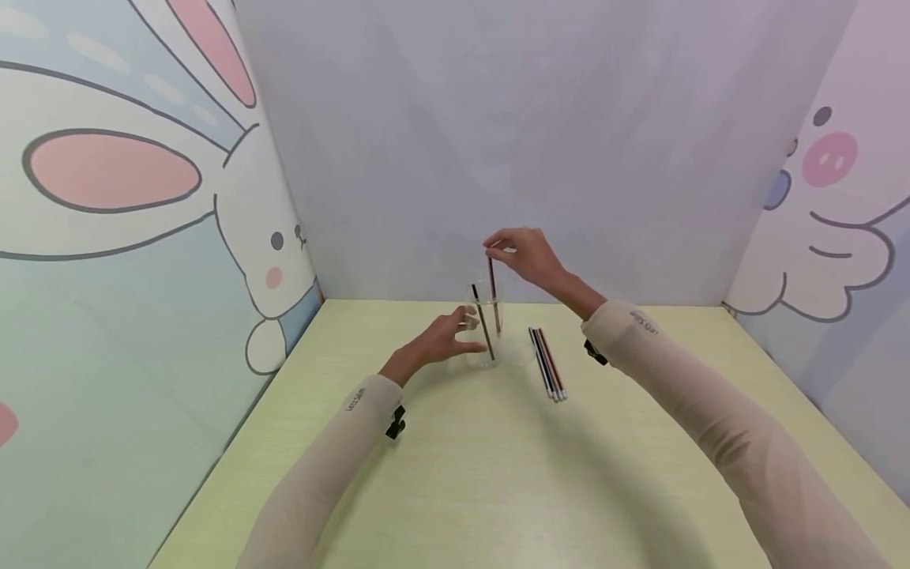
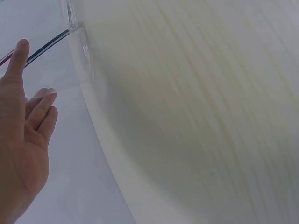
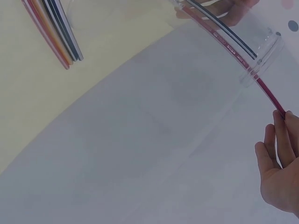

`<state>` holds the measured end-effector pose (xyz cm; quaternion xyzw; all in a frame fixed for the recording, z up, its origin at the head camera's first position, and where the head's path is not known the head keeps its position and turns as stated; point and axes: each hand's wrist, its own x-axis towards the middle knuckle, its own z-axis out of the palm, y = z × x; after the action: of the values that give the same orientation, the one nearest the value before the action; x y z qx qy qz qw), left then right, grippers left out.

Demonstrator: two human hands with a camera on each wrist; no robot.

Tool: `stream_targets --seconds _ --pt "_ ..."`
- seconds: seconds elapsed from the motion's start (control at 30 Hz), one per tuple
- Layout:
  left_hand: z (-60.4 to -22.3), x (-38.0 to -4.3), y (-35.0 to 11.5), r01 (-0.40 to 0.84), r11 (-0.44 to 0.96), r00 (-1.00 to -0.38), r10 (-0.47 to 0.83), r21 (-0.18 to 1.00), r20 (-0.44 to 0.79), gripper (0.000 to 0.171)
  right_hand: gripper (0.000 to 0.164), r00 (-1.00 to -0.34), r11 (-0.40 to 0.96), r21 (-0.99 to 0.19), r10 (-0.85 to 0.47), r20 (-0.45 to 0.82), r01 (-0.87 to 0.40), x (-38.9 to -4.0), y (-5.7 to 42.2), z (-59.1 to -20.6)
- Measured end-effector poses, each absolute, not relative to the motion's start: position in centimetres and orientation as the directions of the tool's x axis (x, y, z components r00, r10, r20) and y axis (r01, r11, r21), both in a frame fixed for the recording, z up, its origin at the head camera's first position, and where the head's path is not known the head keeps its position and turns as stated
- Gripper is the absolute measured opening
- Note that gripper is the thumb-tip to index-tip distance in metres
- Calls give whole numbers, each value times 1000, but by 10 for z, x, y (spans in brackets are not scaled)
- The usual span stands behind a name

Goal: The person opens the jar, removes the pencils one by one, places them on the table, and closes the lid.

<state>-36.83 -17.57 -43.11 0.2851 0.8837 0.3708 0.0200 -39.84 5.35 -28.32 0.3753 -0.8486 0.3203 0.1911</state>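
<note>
My right hand (image 1: 529,253) pinches the upper end of a dark red pencil (image 1: 494,284) between thumb and fingertips above a clear cup (image 1: 490,328) near the far edge of a pale yellow-green tabletop (image 1: 455,474). The pencil's lower part is inside the upright cup, which stands a little left of the middle of that far edge. My left hand (image 1: 444,338) holds the cup from the side nearer the tabletop's left edge, thumb across the near face and fingers curved around behind, showing through the clear wall.

Inside the cup, a dark green pencil (image 1: 483,324) slants with its upper end toward the tabletop's left edge, its top by the rim. The 2 pencils in the cup appear side by side from my right wrist.

Just to the right of the cup, a bundle of pencils (image 1: 547,363), dark and reddish, lies flat, white-tipped ends pointing toward the near edge.

My 2 arms, in light beige sleeves (image 1: 697,419) with small dark lettering at the cuffs, reach in from the near edge. A pale grey backdrop (image 1: 540,142) rises behind the far edge; a cartoon rabbit (image 1: 249,237) decorates the wall along the left edge.
</note>
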Motion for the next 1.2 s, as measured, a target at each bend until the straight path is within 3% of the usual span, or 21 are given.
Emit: stream_targets --seconds 1.2 --pt "-428 -366 -176 494 576 -835 522 651 172 77 22 -649 502 -456 -325 688 -735 -406 76 -225"
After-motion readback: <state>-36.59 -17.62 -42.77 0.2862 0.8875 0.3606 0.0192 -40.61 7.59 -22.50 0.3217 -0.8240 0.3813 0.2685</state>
